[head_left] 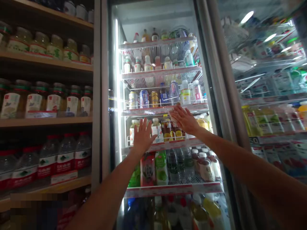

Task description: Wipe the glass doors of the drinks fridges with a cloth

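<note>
My left hand is raised with its fingers spread, flat against or just before the glass door of a lit drinks fridge. Nothing shows in it. Higher and to the right, my right hand lies flattened over a pale, thin cloth or tissue, at the level of a shelf edge. Its fingers press the cloth toward the glass. Behind my hands stand juice bottles and dark tea bottles. Cans line the shelf above.
Left of the fridge, wooden shelves hold jars and red-capped water bottles. Metal door frames rise at the right, beside another glass-fronted fridge with cartons and yellow bottles. Below are green bottles and a lower shelf edge.
</note>
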Available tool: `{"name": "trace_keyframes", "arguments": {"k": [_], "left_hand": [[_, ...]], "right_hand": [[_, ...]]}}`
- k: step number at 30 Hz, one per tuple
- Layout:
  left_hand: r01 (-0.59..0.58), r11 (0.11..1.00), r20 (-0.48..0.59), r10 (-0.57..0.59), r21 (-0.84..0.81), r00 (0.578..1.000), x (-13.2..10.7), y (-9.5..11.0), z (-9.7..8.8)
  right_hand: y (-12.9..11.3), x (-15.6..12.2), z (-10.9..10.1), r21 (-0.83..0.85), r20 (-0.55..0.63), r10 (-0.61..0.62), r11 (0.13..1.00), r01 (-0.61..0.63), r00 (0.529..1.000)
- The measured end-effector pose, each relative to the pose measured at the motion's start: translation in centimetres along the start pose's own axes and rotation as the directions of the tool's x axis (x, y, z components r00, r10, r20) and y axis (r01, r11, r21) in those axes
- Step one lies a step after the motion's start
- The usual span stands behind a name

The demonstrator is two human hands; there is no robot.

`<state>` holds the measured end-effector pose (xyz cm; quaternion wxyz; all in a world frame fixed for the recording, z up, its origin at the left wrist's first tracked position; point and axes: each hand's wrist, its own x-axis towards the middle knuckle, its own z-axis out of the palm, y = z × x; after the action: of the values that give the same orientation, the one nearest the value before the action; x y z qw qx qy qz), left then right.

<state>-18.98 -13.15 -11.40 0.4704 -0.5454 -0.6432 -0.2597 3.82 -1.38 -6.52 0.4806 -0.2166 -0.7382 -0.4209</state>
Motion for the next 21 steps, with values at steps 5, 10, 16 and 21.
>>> {"name": "trace_keyframes", "arguments": {"k": [5,10,16,21], "left_hand": [[0.098,0.995,0.031,-0.097,-0.037,0.995,-0.1,-0.5,0.0],[0.100,0.994,0.055,-0.098,-0.050,0.994,-0.6,-0.5,0.2],[0.067,0.995,0.101,-0.059,-0.071,0.993,-1.5,-0.8,0.6],[0.088,0.993,0.123,-0.078,-0.084,0.989,-1.7,-0.5,0.5]], "right_hand": [[1.1,0.2,-0.3,0.007,-0.168,0.377,0.924,-0.382,0.911],[-2.7,0.7,1.6,0.130,-0.025,-0.034,0.991,0.037,0.999],[-1.7,0.3,1.5,0.123,-0.227,0.175,0.981,-0.150,0.958],[-3.0,-0.2,1.6,0.072,-0.126,0.068,0.996,-0.059,0.990]]}}
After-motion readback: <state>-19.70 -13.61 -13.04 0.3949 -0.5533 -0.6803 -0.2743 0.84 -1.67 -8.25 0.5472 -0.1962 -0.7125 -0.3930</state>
